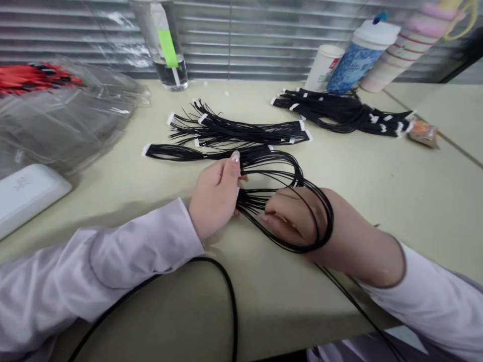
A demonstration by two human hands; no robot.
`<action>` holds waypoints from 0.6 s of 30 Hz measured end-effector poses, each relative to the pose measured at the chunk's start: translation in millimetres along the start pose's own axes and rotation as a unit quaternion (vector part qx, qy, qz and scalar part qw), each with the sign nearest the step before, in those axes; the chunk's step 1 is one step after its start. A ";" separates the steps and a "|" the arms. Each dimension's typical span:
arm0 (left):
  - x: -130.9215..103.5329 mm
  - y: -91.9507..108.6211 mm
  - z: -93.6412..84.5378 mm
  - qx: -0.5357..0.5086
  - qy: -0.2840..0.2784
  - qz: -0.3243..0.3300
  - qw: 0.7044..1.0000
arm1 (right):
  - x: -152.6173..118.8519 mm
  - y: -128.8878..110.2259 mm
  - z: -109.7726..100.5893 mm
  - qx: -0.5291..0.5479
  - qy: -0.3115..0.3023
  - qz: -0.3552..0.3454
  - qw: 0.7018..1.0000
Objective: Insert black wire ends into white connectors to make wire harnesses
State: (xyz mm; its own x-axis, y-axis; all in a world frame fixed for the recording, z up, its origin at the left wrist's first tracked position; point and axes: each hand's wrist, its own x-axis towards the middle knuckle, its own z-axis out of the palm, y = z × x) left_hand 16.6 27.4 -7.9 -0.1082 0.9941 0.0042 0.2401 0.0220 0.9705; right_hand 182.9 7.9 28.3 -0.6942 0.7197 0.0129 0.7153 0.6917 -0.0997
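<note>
Near the middle of the table, my left hand (pixel 217 196) is closed on the connector end of a looped bundle of thin black wires (pixel 328 221). White connector edges show beside its fingers. My right hand (pixel 294 216) reaches through the loop, its fingers curled near the wires; what they pinch, if anything, is hidden. Beyond my hands lie a flat black wire bundle with a white end (pixel 169 152) and a pile of black wires with white connectors (pixel 241 131). Two thin wires (pixel 350 299) trail from beneath my right wrist to the table's front edge.
Another wire pile (pixel 339 111) lies back right, beside a small wrapped packet (pixel 424 133). Bottles, including a blue one (pixel 354 60), and a clear container (pixel 169 65) stand at the back. Plastic bags (pixel 64 120) and a white device (pixel 32 193) lie left. A black cable (pixel 230 296) curves in front.
</note>
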 end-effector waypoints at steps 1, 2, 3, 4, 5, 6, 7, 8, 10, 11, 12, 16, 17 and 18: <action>-0.1 0.3 0.0 0.000 0.000 0.000 1.000 | -0.3 0.1 0.8 0.003 -0.005 -0.007 1.000; -0.2 0.6 0.0 0.001 -0.001 -0.002 1.000 | -0.6 0.1 1.9 -0.001 -0.005 -0.014 1.000; -0.2 0.8 0.1 0.002 0.000 -0.004 1.000 | -1.0 0.0 3.0 -0.010 -0.004 -0.018 1.000; -0.2 1.0 0.1 0.003 0.001 -0.006 1.000 | -1.6 0.0 3.8 -0.020 0.000 -0.020 1.000; -0.3 1.2 0.1 0.004 0.002 -0.009 1.000 | -2.2 0.1 4.3 -0.030 0.006 -0.020 0.999; -0.4 1.2 0.1 0.004 0.003 -0.010 1.000 | -2.9 0.2 4.4 -0.040 0.014 -0.018 0.999; -0.5 1.3 0.0 0.004 0.003 -0.011 1.000 | -3.5 0.3 4.1 -0.048 0.021 -0.015 0.999; -0.6 1.3 0.0 0.003 0.002 -0.012 1.000 | -4.0 0.4 3.8 -0.056 0.030 -0.012 0.998; -0.9 1.7 -0.1 0.001 0.000 -0.011 1.000 | -4.5 0.0 3.2 -0.073 0.037 -0.009 0.997; -1.1 1.9 0.0 -0.001 -0.001 -0.010 1.000 | -4.4 -0.6 3.0 -0.082 0.041 -0.009 0.996; -1.1 2.2 0.0 -0.002 -0.002 -0.010 1.000 | -4.3 -1.5 2.7 -0.093 0.046 -0.012 0.995; -0.4 2.7 -0.1 0.010 -0.007 -0.008 1.000 | -7.5 -0.9 -5.5 -0.142 0.068 -0.023 0.987; -0.1 2.4 -0.2 0.011 -0.006 -0.009 1.000 | -10.3 2.4 -10.3 -0.159 0.074 -0.009 0.984; 0.2 2.0 -0.2 0.009 -0.004 -0.010 1.000 | -14.0 7.5 -16.1 -0.179 0.090 0.019 0.980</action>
State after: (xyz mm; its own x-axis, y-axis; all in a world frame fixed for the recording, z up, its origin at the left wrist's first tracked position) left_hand 16.8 27.6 -5.9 -0.1054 0.9943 -0.0177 0.2558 0.0443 0.9657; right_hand 199.4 4.0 43.3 -0.6640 0.7219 0.1948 0.7453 0.6176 0.2512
